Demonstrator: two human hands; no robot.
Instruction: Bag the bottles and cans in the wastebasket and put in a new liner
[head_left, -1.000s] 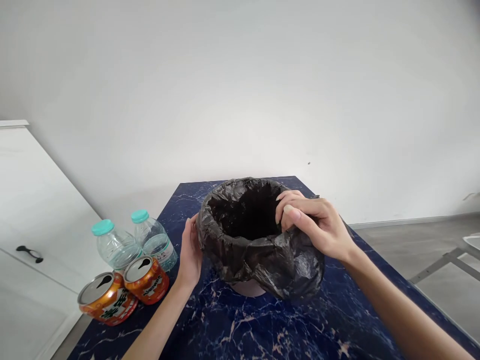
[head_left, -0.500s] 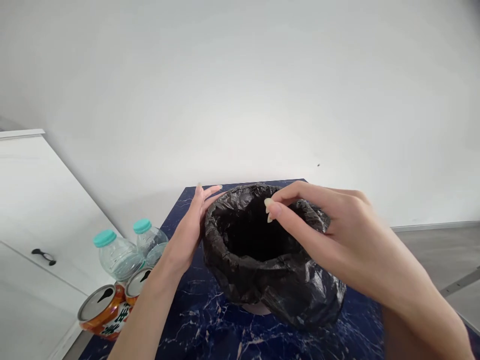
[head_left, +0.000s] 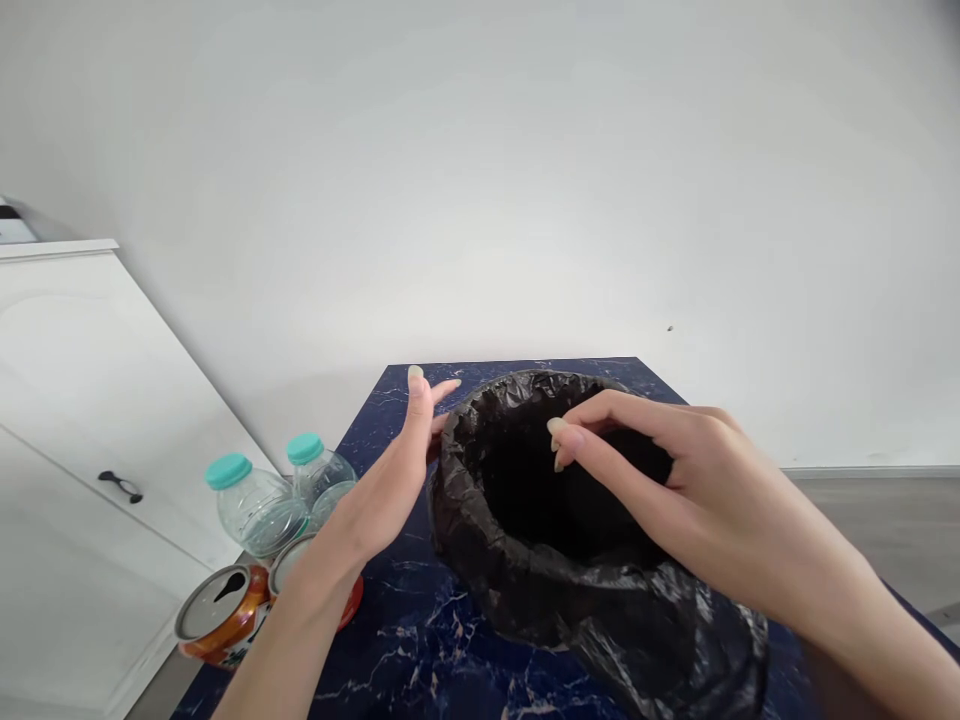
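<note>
A bin lined with a black plastic bag [head_left: 495,590] stands on the blue marbled tabletop, its dark mouth facing up and the bag folded out over the rim. My left hand [head_left: 394,475] rests against the bin's left side, thumb up and fingers apart, some of them hidden behind the rim. Over the opening, near the right rim, hovers my right hand [head_left: 660,470]; its thumb and fingertips are drawn together in a pinch, with nothing visible between them. The bag's loose folds bulge toward the front right, below my right wrist.
Left of my left forearm stand two clear bottles with teal caps [head_left: 229,470] [head_left: 305,448] and two opened orange cans [head_left: 225,615] [head_left: 289,562]. A red round thing [head_left: 351,605] is partly hidden by my forearm. A white cabinet [head_left: 67,400] is at left, a white wall [head_left: 510,200] behind.
The view has shifted, and the bin now sits lower right and tilts more toward me. The bag's loose part hangs further right. Both hands keep nearly the same pose.
</note>
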